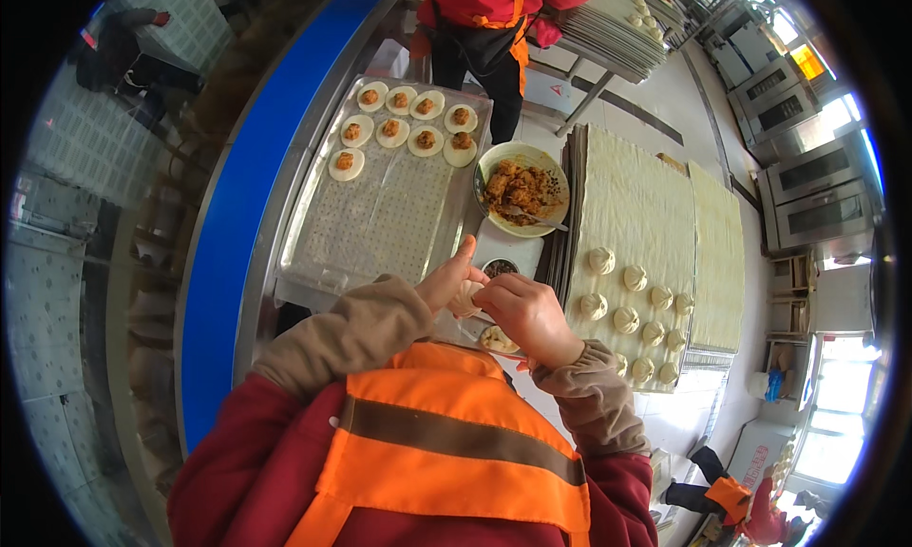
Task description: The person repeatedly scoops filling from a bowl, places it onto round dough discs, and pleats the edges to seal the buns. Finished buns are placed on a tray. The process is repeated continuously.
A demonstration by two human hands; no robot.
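A pleated dough bun (464,299) rests in my left hand (447,280), thumb raised beside it. The fingers of my right hand (519,305) pinch the bun's edge. Just beyond my hands is a small bowl of dark filling (500,267), partly hidden by my right hand. A round dish with pale contents (497,339) sits below my hands. Farther up stands a large bowl (499,223) of orange-brown filling with a metal spoon (538,220) in it. To its left, a metal tray (370,226) carries several flat dough rounds (425,141) topped with filling.
On the right, a stack of cloth-lined trays (634,198) bears several pleated buns (626,320), with another cloth-covered tray (716,262) beside it. A co-worker (491,20) stands beyond the table. Another person (734,501) is at lower right. A blue strip (249,191) edges the table's left side.
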